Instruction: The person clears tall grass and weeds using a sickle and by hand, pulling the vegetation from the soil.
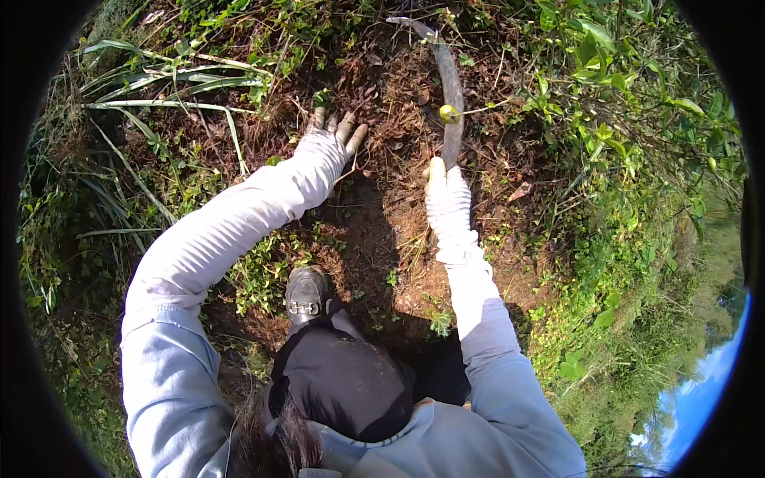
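Observation:
My left hand (337, 128), soil on its fingers, reaches over the rooty ground with the fingers apart and nothing seen in them. Just beyond its fingertips is a small green tuft (322, 97). My right hand (439, 173) is closed round the grip end of a sickle (452, 83); the grip itself is hidden. Its long dull blade points away from me and curves left at the tip, over brown soil and dead plant matter. A small yellow-green fruit (449, 114) on a thin stem shows in front of the blade. Pale sleeves cover both wrists.
Long-bladed grass (173, 104) bends over at the left. A leafy shrub (615, 89) crowds the right side. My dark shoe (307, 291) with a metal buckle stands on the bare soil (370, 233), among low weeds (263, 269). Grassy ground stretches away at the lower right.

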Motion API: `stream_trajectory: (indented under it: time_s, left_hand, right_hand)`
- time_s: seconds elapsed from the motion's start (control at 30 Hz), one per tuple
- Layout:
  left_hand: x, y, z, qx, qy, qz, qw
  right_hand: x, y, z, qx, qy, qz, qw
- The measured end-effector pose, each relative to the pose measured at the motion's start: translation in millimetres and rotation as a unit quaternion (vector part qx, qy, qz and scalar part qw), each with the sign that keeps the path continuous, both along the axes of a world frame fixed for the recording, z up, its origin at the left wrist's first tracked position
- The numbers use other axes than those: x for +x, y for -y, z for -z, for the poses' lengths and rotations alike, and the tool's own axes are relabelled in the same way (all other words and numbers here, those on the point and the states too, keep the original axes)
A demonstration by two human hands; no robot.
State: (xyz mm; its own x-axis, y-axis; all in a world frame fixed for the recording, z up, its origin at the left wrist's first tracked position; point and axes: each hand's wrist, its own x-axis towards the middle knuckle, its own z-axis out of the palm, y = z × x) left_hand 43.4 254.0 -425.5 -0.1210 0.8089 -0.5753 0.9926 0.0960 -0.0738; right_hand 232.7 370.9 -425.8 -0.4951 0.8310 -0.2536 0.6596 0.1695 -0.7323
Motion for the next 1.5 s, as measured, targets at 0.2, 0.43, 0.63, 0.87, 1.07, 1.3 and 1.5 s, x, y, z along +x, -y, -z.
stream_trajectory:
  time_s: [0.2, 0.43, 0.63, 0.87, 1.07, 1.3, 1.5]
  left_hand:
    - [-15.1, 36.6, 32.0, -0.018, 0.064, -0.052, 0.996]
    - [-109.5, 140.2, 35.5, -0.020, -0.023, -0.144, 0.989]
    - [-102.7, 123.4, -24.8, -0.174, 0.015, -0.218, 0.960]
    - [-164.9, -62.4, -99.8, 0.276, -0.056, -0.254, 0.925]
    - [-202.7, -108.3, -22.9, 0.130, -0.020, -0.340, 0.931]
    - [-193.9, -99.0, -18.1, 0.083, 0.018, -0.298, 0.951]
    - [-124.5, 23.2, -5.2, 0.075, 0.028, -0.197, 0.977]
  right_hand:
    - [56.9, 44.9, 2.0, -0.052, 0.149, -0.030, 0.987]
    - [59.9, 140.9, 66.7, -0.069, 0.143, -0.150, 0.976]
    - [76.1, 121.9, 11.9, -0.122, 0.174, -0.208, 0.955]
    - [-47.4, -54.5, -60.2, 0.137, 0.046, -0.048, 0.988]
    - [-173.5, -96.2, -77.9, 0.189, 0.128, -0.091, 0.969]
    - [-185.9, -80.9, -13.0, 0.120, 0.211, -0.086, 0.966]
    - [-27.8, 24.0, 13.8, 0.041, 0.176, -0.098, 0.979]
